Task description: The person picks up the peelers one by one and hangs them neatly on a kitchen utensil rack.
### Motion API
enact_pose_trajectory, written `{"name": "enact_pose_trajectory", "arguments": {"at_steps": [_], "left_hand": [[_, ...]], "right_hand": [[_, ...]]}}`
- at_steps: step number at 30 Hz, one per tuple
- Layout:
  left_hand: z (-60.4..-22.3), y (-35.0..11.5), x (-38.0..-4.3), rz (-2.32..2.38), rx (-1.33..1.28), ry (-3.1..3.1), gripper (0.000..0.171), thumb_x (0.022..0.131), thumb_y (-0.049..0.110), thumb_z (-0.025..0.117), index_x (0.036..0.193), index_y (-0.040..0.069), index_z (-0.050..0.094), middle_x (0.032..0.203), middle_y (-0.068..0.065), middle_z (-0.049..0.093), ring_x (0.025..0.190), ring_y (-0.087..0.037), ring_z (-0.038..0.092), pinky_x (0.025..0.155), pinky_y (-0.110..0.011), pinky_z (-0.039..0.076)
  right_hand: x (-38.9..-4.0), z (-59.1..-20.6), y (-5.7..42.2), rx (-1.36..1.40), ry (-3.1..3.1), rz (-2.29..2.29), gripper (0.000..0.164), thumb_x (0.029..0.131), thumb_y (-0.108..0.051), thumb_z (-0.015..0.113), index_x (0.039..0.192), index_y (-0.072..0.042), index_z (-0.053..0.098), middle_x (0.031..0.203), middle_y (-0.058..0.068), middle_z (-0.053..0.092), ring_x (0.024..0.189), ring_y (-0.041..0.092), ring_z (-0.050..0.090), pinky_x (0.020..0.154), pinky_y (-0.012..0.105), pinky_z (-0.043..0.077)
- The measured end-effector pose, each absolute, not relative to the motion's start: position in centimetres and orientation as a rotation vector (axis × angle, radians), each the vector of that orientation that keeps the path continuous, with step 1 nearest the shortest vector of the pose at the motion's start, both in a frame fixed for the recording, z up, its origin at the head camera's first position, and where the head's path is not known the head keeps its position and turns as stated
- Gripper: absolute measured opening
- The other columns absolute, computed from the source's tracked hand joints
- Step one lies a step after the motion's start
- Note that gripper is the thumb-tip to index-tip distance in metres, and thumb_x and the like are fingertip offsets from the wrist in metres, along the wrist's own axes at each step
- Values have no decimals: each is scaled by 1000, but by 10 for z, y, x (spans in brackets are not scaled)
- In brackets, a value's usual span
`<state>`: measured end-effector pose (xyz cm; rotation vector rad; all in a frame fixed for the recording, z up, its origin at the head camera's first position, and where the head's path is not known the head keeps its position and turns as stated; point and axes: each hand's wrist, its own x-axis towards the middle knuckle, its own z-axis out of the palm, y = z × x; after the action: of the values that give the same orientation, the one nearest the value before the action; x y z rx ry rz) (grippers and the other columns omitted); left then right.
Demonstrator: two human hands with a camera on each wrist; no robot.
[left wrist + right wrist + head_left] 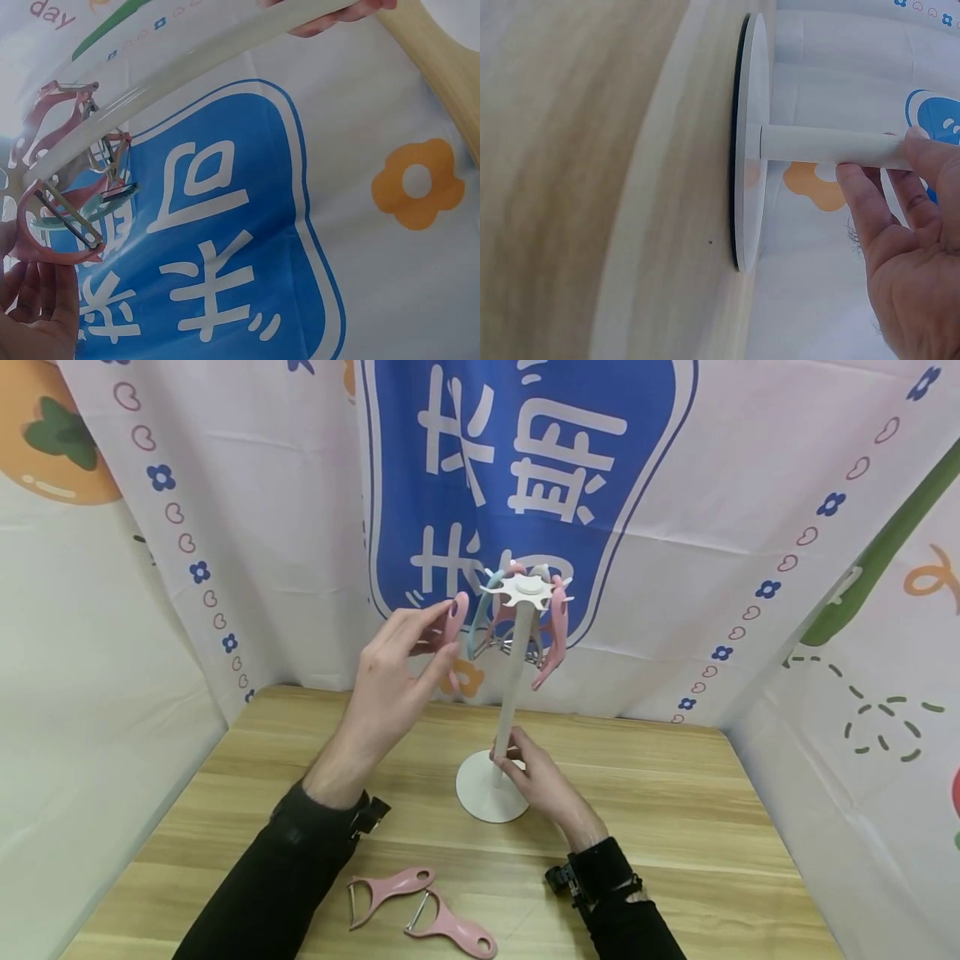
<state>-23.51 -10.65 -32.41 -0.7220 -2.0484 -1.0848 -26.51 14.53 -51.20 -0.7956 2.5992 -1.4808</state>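
My left hand (pixel 401 652) pinches a pink peeler (pixel 456 620) by its handle, just left of the top of a white rack. In the left wrist view that peeler (pixel 61 257) shows its metal blade beside the pole. The rack has a hooked top (pixel 529 586), a slim pole (pixel 514 681) and a round base (pixel 480 797) on the table. Several peelers hang from the hooks, among them a pink one (pixel 557 631) on the right and a light blue one (pixel 477 614) on the left. My right hand (pixel 546 781) grips the pole low down, above the base.
Two pink peelers lie at the table's front: one on the left (pixel 401 883) and one beside it on the right (pixel 457 928). The wooden table (pixel 660 827) meets a printed cloth backdrop (pixel 300 568) behind the rack, with cloth on both sides too.
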Motion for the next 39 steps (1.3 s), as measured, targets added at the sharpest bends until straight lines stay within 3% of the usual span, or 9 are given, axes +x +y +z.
{"name": "enact_pose_trajectory", "arguments": {"at_steps": [5, 10, 16, 23, 31, 39], "left_hand": [[-317, -101, -236, -1072, -720, -2052, 51, 103, 35, 62, 150, 17, 54, 124, -3, 60, 110, -11, 62, 94, -27, 56], [-311, -98, -238, -1065, -732, -2043, 52, 104, 35, 61, 151, 16, 54, 124, -3, 60, 110, -10, 62, 95, -25, 55], [-305, -94, -241, -1059, -760, -2040, 53, 104, 33, 60, 153, 15, 52, 126, -5, 59, 111, -11, 62, 96, -24, 54], [-303, -93, -246, -1038, -771, -2051, 52, 104, 32, 60, 153, 15, 52, 127, -5, 60, 113, -11, 61, 97, -25, 53], [-305, -90, -250, -1026, -765, -2067, 52, 103, 31, 61, 152, 14, 53, 127, -5, 60, 111, -12, 62, 98, -25, 53], [-306, -86, -252, -1048, -790, -2068, 52, 103, 29, 63, 151, 13, 54, 127, -6, 60, 112, -14, 63, 98, -25, 53]], "right_hand": [[-264, -512, 146, -808, 2605, -1475, 26, 107, -18, 57, 132, -14, 52, 121, -1, 65, 120, 21, 63, 98, 47, 55], [-265, -513, 146, -802, 2605, -1484, 23, 106, -19, 57, 128, -24, 52, 121, -1, 65, 119, 19, 63, 99, 46, 54], [-266, -513, 146, -793, 2603, -1493, 23, 106, -20, 58, 128, -25, 52, 120, -1, 66, 118, 19, 64, 98, 47, 54], [-266, -513, 146, -788, 2603, -1479, 27, 106, -20, 57, 132, -11, 53, 121, 1, 66, 118, 18, 64, 99, 46, 54], [-266, -514, 147, -824, 2592, -1496, 22, 106, -20, 58, 128, -23, 52, 121, -1, 66, 119, 20, 64, 99, 48, 54], [-266, -514, 147, -830, 2613, -1476, 24, 106, -19, 57, 129, -20, 52, 121, -2, 66, 119, 21, 64, 98, 46, 55]]}}
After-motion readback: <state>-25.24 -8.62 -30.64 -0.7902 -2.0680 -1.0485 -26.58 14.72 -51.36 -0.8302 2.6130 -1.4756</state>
